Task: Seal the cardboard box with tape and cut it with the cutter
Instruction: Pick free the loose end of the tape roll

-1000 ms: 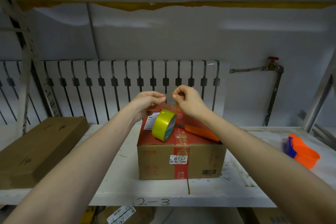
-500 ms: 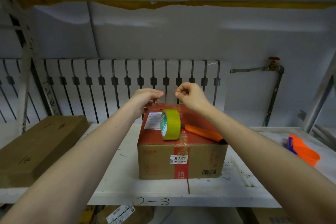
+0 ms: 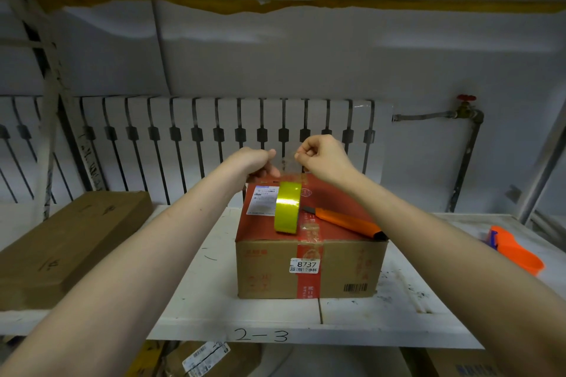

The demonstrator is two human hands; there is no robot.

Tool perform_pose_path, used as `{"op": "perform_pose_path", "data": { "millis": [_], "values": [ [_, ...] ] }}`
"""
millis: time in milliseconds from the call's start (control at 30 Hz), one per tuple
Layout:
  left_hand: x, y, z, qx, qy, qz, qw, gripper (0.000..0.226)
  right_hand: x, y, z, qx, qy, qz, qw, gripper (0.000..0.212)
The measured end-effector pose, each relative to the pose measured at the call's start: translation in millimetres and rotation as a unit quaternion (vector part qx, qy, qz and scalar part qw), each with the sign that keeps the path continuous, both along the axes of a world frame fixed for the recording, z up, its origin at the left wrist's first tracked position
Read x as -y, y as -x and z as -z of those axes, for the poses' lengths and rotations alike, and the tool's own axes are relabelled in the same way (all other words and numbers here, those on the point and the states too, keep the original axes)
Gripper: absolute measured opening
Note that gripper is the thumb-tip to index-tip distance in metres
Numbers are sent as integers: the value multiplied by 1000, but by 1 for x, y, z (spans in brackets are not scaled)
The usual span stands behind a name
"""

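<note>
A cardboard box [image 3: 309,266] with a red top and a label reading 8737 stands on the white shelf. A yellow-green tape roll [image 3: 287,207] hangs on its clear strip just above the box top. My left hand [image 3: 255,161] and my right hand [image 3: 321,154] pinch the free end of the tape [image 3: 286,162] between them, above the box's far edge. An orange cutter [image 3: 344,222] lies on the box top to the right of the roll.
A flat brown carton [image 3: 66,242] lies at the left of the shelf [image 3: 275,321], which is marked 2-3. An orange and blue tape dispenser [image 3: 514,249] sits at the right. A radiator stands behind, more parcels below.
The hanging roll has turned from showing its open side to edge-on. Both hands have stayed pinched on the tape end, shifting only slightly.
</note>
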State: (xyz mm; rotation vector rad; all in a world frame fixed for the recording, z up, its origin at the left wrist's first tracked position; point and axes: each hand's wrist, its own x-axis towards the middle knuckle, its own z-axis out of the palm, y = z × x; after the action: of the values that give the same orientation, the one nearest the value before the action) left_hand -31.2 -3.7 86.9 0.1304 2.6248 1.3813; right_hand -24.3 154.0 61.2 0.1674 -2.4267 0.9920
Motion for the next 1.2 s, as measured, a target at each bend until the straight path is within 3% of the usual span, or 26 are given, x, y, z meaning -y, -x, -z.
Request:
{"op": "perform_pose_path", "data": {
  "millis": [333,533,733,867,1200],
  "values": [
    [4,3,1,95,-88,1,992,31,0,4,3,-19,-3,-5,1000,26],
    [0,3,4,87,-101,-16,991,42,-1,4,4,-28,-6,-15,999,12],
    [-2,5,4,97,-128,-25,987,23,-3,3,5,-36,-14,-17,999,14],
    [0,6,7,123,-181,-52,974,9,-4,0,5,-35,-13,-19,999,12],
    [-7,5,29,97,-317,-97,939,15,-3,-7,11,-58,-52,-4,997,10]
  ]
}}
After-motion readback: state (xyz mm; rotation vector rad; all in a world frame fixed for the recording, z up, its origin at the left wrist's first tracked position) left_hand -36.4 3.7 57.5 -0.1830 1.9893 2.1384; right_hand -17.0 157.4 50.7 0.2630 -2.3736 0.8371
